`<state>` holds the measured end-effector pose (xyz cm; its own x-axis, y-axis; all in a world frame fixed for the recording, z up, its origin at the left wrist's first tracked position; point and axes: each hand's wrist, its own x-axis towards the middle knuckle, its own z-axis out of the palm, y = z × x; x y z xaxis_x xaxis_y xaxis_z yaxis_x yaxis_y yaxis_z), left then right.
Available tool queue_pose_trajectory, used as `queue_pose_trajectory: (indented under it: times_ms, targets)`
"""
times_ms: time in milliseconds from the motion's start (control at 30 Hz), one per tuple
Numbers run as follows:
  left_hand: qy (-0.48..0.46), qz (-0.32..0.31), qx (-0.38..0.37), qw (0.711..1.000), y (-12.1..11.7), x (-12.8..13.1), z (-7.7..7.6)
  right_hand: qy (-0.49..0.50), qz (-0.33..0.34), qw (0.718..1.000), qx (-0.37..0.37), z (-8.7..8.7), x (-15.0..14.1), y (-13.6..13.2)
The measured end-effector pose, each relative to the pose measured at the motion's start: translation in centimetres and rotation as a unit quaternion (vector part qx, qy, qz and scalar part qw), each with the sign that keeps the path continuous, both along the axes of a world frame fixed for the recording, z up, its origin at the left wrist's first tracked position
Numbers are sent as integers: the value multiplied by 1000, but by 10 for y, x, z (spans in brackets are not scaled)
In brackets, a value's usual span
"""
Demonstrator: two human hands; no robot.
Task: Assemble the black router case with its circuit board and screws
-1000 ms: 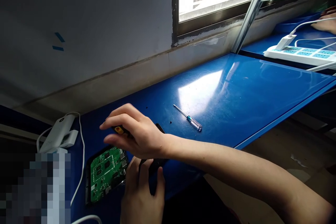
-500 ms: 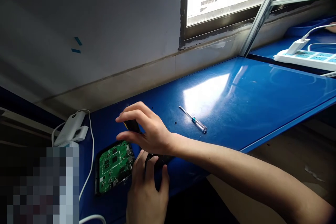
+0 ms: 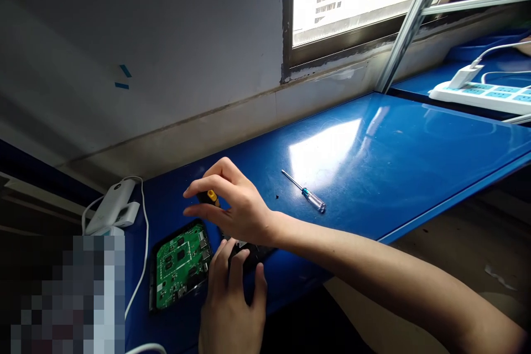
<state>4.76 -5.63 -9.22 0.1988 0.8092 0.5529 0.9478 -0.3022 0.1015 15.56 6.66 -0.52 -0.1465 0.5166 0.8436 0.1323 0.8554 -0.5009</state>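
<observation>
My right hand (image 3: 236, 199) curls its fingers and thumb around a black-and-yellow screwdriver (image 3: 213, 197); only part of its handle shows and the shaft is hidden. Below it, my left hand (image 3: 234, 293) has its fingers spread, fingertips on or against a dark casing (image 3: 259, 253) that both hands largely cover. Left of my hands lies a green circuit board (image 3: 181, 265) in a black tray-like shell. A clear-handled screwdriver (image 3: 313, 199) lies on the blue table beyond my right forearm.
A white power adapter or strip (image 3: 112, 207) with a cable sits at the left, by a pixelated patch. A long white power strip (image 3: 481, 95) is at the far right, past a metal post (image 3: 409, 38). A tiny dark piece (image 3: 277, 197) lies on the table (image 3: 415, 177).
My right hand has turned slightly, so more yellow on the screwdriver handle shows. My left hand stays nearly in place. The whole view has shifted a little.
</observation>
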Motion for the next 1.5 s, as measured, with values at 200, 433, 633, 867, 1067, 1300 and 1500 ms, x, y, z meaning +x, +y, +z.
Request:
queue_pose_trajectory:
  times_ms: [200, 433, 633, 867, 1067, 1300, 1500]
  targets:
    - [-8, 2, -9, 1000, -1, 1, 1, -24, 38, 999, -9, 0, 0, -4]
    - [-1, 9, -3, 1000, 2, 3, 0, 5, -6, 1000, -10, -1, 2, -1]
    - [-11, -1, 4, 1000, 1, 4, 1, -5, 25, 999, -26, -2, 2, -2]
    - [-6, 5, 8, 1000, 1, 3, 1, 22, 15, 1000, -15, 1, 5, 0]
    - [-13, -3, -1, 1000, 0, 2, 1, 23, 15, 999, -39, -2, 4, -2]
    - [-50, 25, 1, 998, -1, 10, 0, 14, -8, 1000, 4, -5, 9, -1]
    - [-34, 12, 5, 999, 0, 6, -2, 1, -26, 1000, 10, -3, 7, -2]
